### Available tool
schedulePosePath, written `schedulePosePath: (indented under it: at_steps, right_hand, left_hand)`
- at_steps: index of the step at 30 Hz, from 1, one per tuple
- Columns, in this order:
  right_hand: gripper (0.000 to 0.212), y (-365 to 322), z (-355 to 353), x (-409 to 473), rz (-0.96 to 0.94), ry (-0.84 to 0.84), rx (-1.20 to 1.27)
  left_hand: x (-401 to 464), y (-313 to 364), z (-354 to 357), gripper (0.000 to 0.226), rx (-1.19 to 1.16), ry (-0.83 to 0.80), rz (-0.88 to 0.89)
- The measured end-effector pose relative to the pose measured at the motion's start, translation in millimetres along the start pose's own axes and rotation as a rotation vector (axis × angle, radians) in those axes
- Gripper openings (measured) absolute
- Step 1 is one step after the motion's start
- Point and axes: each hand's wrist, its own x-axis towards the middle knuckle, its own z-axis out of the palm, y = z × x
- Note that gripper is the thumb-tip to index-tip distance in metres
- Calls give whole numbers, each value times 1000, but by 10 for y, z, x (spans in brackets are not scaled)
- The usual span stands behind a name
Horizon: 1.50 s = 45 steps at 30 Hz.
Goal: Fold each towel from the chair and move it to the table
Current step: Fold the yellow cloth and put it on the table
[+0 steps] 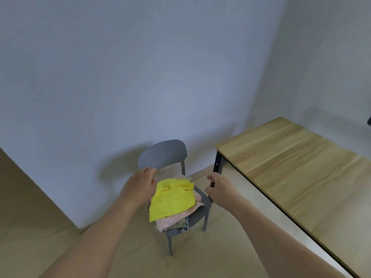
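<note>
A crumpled yellow towel (172, 199) tops pink (170, 220) and other towels heaped on the grey chair (162, 154).

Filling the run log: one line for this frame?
phase: reach | left hand: open | right hand: empty | yellow towel: atop chair pile | table: no towels

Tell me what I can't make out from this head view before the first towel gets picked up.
- Towel count: the yellow towel covers the pile on the chair.
- Left hand fingers: blurred, facing away.
- Table: right end cut off by the frame edge.
- Dark object at right edge: mostly cropped.
</note>
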Motion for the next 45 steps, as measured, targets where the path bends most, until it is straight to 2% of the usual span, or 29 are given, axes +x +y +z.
schedulePosePath:
  at_steps: [8,17,20,24,27,29,32,35,37,41,45]
  right_hand:
    - [49,-34,488,677,192,-18,39]
    - [50,98,1459,1770,244,-115,36]
    - [48,305,2007,2209,272,-144,-24]
    - [46,818,2894,2781,234,-247,-218]
    - [42,1257,3506,3083,176,-255,-350]
    - [40,1550,3832,3186,79,-214,-472]
    - [43,1994,4215,3250,-126,-131,-599]
    - [47,2325,4445,3306,-238,21,-572]
    - [47,2430,4541,3358,-309,117,-524]
    - [33,2374,4630,3328,-281,278,-512]
    - [36,2022,4704,3246,-124,472,-591]
  left_hand:
    - [784,-679,413,37,1,-236,63]
    - [1413,-1297,1438,37,-13,-536,161]
    - [1661,-1587,2017,32,-82,-592,145]
    - [1812,-1923,3028,24,-293,-627,10]
    - [1788,-2120,3813,22,-354,-666,73]
    - [1754,-2269,4274,21,-330,-699,185]
    - [1720,-2536,4849,28,-190,-597,419]
    - [1700,-2721,5181,45,-120,-387,619]
    - [1691,-2777,5282,42,-117,-288,678]
    - [1773,-2764,5220,11,-205,-237,615]
    - [1763,-2668,4847,20,-422,-166,459]
